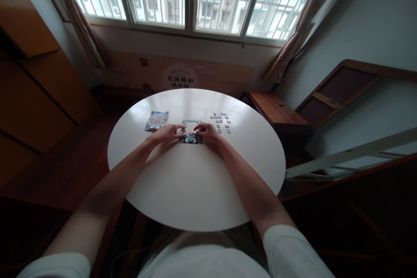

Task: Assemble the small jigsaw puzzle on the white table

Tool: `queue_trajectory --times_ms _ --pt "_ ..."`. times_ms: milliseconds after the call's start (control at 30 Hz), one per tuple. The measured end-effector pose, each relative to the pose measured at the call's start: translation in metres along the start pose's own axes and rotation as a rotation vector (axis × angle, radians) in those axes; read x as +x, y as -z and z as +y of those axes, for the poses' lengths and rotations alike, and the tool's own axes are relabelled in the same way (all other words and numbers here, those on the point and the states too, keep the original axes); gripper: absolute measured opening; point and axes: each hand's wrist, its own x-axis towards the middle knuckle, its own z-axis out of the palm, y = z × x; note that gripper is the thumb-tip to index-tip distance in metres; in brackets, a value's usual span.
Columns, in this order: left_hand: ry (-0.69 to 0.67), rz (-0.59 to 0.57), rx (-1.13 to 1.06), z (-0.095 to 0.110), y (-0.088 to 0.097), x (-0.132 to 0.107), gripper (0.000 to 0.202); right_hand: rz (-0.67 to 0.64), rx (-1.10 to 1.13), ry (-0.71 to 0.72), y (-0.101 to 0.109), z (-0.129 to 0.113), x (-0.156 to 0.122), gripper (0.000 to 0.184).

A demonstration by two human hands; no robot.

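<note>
A small jigsaw puzzle (pixel 191 138), partly put together with a bare gap in its middle, lies on the round white table (pixel 195 182). My left hand (pixel 167 133) rests on the puzzle's left edge with its fingers stretched toward the gap. On the right edge lies my right hand (pixel 208 133), fingers curled and pinched at the frame; whether they hold a piece is too small to see. Several loose puzzle pieces (pixel 220 122) lie spread just right of my right hand. A colourful picture card (pixel 157 120) sits to the left of my left hand.
A low wooden side table (pixel 276 110) stands to the right behind the round table. Wooden cabinets (pixel 39 95) line the left wall. A cardboard box (pixel 179 76) with printed characters sits under the barred window. A tilted wooden frame (pixel 342 91) leans at the right.
</note>
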Motion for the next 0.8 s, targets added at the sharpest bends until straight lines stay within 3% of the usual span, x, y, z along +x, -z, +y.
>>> queue_trajectory --times_ms 367,800 --pt "-0.004 0.004 0.001 -0.0019 -0.0016 0.0015 0.061 0.033 -0.240 0.008 -0.0067 -0.0081 -0.0056 0.020" --pt "-0.005 0.010 0.001 -0.0051 -0.0036 0.0033 0.061 0.037 -0.275 0.019 -0.0072 -0.0078 -0.0055 0.020"
